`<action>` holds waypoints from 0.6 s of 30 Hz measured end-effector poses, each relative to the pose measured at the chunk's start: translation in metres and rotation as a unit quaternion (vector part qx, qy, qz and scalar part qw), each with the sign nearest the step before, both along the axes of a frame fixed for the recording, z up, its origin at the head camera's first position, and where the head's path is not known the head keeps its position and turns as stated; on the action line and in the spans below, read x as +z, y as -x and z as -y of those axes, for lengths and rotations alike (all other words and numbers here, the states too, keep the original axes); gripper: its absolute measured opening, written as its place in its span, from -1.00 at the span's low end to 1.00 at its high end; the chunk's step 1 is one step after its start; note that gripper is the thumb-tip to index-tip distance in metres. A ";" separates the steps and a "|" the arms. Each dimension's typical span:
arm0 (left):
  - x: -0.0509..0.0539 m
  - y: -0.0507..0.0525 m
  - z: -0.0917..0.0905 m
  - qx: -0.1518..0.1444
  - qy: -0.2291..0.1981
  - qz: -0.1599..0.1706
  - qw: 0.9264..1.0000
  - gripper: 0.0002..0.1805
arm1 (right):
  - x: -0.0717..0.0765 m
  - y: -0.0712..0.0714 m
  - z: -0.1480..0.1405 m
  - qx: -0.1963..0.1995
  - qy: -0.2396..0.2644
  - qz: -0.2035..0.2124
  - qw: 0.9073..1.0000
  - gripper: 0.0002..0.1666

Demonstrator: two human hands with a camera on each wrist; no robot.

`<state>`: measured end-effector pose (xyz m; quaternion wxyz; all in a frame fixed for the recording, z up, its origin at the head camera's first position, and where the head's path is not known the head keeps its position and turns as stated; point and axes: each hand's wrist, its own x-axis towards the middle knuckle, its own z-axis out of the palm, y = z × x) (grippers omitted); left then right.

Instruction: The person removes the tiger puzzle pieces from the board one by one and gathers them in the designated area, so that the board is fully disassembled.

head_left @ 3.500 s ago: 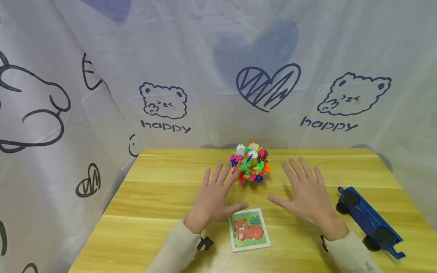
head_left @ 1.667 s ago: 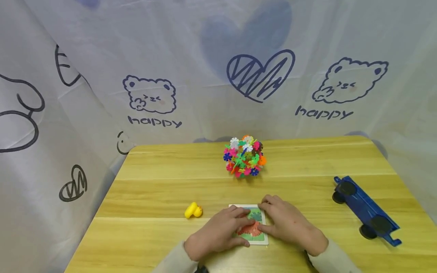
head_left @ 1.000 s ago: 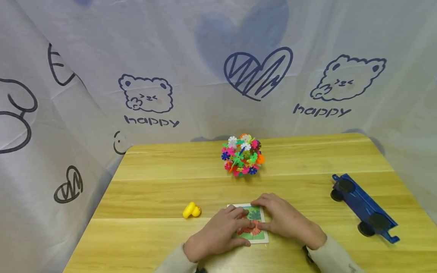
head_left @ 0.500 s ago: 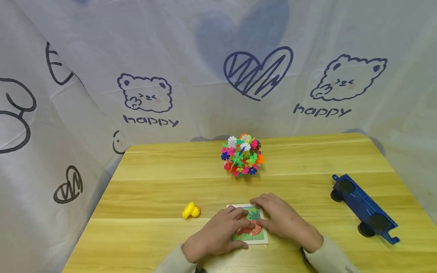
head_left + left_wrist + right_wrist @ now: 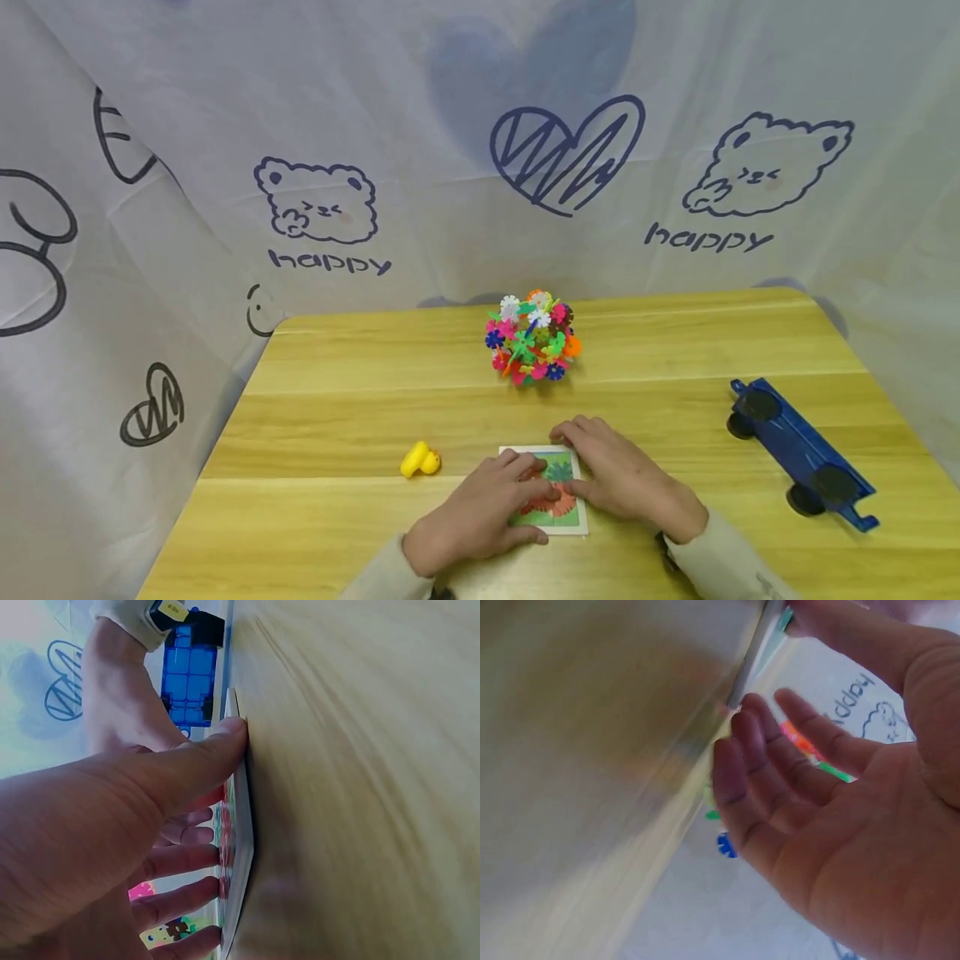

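Observation:
A square picture card with a white border (image 5: 567, 528) and an orange animal on green lies flat on the table in the head view. My left hand (image 5: 477, 510) rests on its left part, fingers bent loosely over the picture. In the left wrist view, the thumb of my left hand (image 5: 142, 817) touches the card's edge (image 5: 241, 825), fingertips against its face. My right hand (image 5: 626, 477) is at the card's upper right, its thumb on the picture and its fingers past the far edge. The right wrist view shows the fingers of my right hand (image 5: 840, 787) slightly bent, holding nothing.
A yellow toy duck (image 5: 420, 459) is left of the card. Behind the card stands a ball of colourful flower-shaped pieces (image 5: 531, 337). A blue toy vehicle (image 5: 802, 450) lies wheels up at the right. A printed curtain (image 5: 450, 242) hangs behind the table.
Both hands were spread apart above the table and have come down and inward onto the card. The duck, out of sight at first, is visible. Over the last second the hands barely move.

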<state>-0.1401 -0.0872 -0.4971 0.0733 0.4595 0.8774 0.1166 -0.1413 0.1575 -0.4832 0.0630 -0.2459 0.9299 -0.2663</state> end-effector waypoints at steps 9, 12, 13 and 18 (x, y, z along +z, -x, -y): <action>0.001 -0.004 -0.005 0.011 -0.008 -0.001 1.000 -0.51 | 0.004 -0.001 -0.003 -0.027 0.003 0.014 1.000 -0.40; 0.000 -0.003 -0.004 0.021 -0.012 -0.006 1.000 -0.42 | 0.004 -0.001 -0.003 -0.025 0.003 0.015 1.000 -0.34; 0.000 -0.003 -0.003 0.026 -0.013 -0.004 1.000 -0.38 | 0.004 -0.001 -0.003 -0.023 0.003 0.016 1.000 -0.32; -0.003 -0.003 -0.003 0.045 -0.009 0.002 0.999 -0.25 | 0.004 0.000 -0.004 -0.014 0.009 0.026 1.000 -0.21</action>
